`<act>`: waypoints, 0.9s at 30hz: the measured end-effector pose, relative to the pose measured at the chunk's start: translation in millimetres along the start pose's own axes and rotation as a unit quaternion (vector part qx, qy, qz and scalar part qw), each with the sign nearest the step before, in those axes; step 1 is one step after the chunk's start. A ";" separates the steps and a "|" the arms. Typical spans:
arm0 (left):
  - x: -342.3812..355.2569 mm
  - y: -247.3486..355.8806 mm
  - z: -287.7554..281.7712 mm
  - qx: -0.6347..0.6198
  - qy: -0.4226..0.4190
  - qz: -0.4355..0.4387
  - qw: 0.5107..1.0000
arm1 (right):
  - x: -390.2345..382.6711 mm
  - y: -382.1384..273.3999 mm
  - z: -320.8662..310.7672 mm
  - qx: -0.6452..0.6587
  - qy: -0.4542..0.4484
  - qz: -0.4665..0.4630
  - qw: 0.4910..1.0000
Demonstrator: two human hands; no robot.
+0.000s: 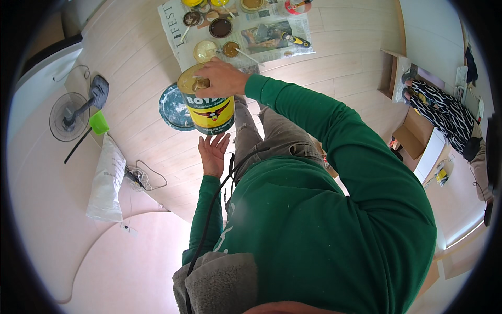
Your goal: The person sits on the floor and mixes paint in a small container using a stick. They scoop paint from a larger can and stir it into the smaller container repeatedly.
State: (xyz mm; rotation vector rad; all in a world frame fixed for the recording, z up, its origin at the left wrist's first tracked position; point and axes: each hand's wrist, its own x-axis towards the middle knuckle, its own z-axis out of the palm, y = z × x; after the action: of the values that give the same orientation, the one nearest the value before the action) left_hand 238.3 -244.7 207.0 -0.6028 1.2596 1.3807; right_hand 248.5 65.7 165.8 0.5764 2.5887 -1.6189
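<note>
A tall yellow-and-dark-green metal can [212,115] is in my right hand [222,74], which grips it at the top rim. Just under the can's base is my left hand [212,157], palm up with fingers apart and curved; whether the fingertips touch the can, I cannot tell. Behind the can, a paint-spattered blue round lid or container [171,107] lies on the floor. Beyond, newspaper [282,23] holds several open tins, including dark brown [221,27], cream [205,51] and ochre [230,49] ones, with stirring sticks and a black-and-yellow-handled tool [297,40].
At left stand a fan [69,118], a green dustpan [99,123], a white sack [105,183] and coiled cables [149,177]. At right are a cardboard box [410,136] and a person [439,112] in patterned trousers. A black cable [217,199] runs down over my body.
</note>
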 end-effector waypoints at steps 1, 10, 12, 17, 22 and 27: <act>-0.1 -0.4 -0.3 -0.001 -0.001 0.000 1.000 | 0.0 -0.5 -0.7 0.001 -0.004 0.002 1.000; -0.5 -2.4 -0.4 -0.007 -0.009 -0.002 1.000 | 0.5 0.6 0.8 -0.011 -0.002 0.000 1.000; -0.3 -3.2 -1.5 -0.007 -0.013 -0.002 1.000 | 0.3 -0.5 0.0 -0.014 -0.003 -0.001 1.000; -1.1 -2.7 -0.5 -0.008 -0.011 -0.001 1.000 | -0.2 -0.6 -1.2 -0.005 -0.007 0.001 1.000; -2.2 -1.8 1.9 -0.006 -0.002 -0.004 1.000 | 0.4 0.0 -0.8 -0.009 -0.005 -0.005 1.000; -2.8 -1.2 0.9 -0.003 -0.012 -0.002 1.000 | -0.6 0.1 -0.2 -0.008 -0.005 0.001 1.000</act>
State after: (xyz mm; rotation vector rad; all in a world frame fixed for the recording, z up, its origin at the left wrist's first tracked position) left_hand 240.4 -245.2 209.3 -0.5910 1.2339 1.3847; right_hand 249.2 65.7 165.9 0.5687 2.5914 -1.5946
